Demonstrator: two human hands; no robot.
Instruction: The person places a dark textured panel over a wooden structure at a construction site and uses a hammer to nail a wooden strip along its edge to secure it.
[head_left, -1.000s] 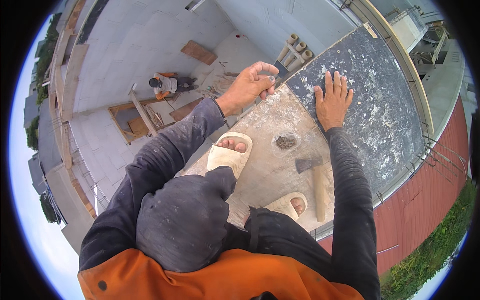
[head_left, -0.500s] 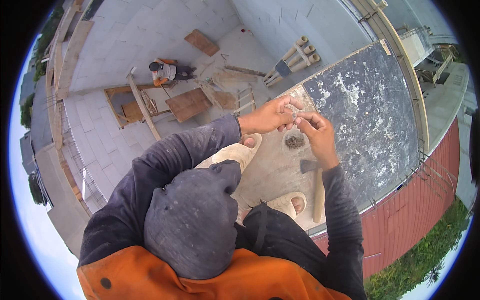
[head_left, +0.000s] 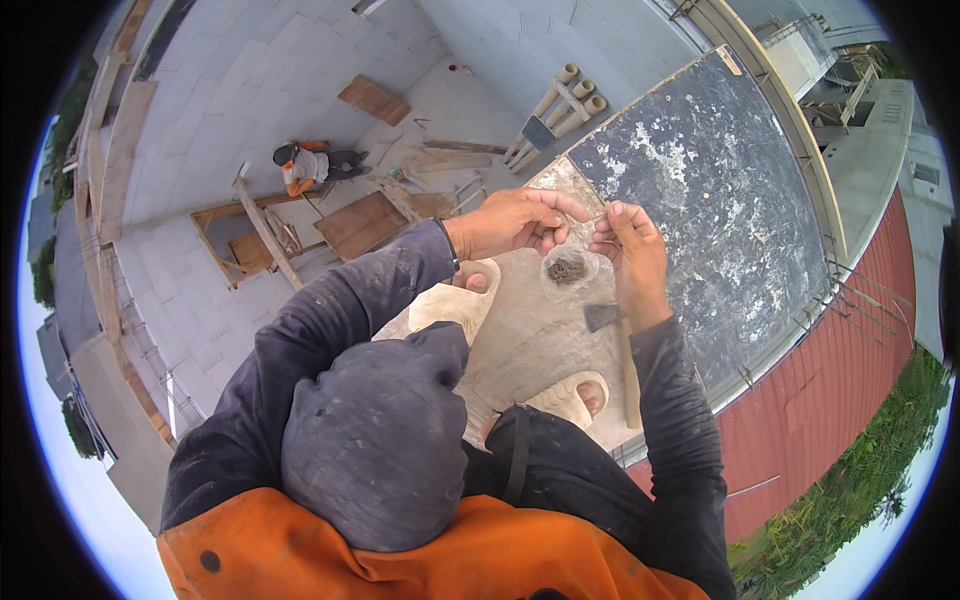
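A small clear plastic bag [head_left: 584, 282] holds a heap of thin, dark brown pieces that look like nails [head_left: 566, 268]. My left hand [head_left: 515, 222] is at the bag's upper left, its fingers curled in a pinch at the plastic. Across from it, my right hand [head_left: 634, 255] pinches the bag's other side between thumb and fingers. The fingertips of both hands are a little apart over the opening. Below my right hand lies a hammer-like tool with a flat dark head [head_left: 602, 317] and a wooden handle [head_left: 630, 385], partly behind my right forearm.
My sandalled feet stand on a dusty board [head_left: 530, 345]. A black, white-splotched panel [head_left: 705, 200] lies to the right. Far below, a person [head_left: 308, 167] is near brown boards [head_left: 365, 222] and a framed opening. Tan pipes [head_left: 570, 110] lean by the wall. A red roof [head_left: 830, 400] is right.
My hands, joined at the fingertips before, have moved apart, and the plastic bag's mouth looks wider. The whole view has shifted slightly, with the scene sliding left.
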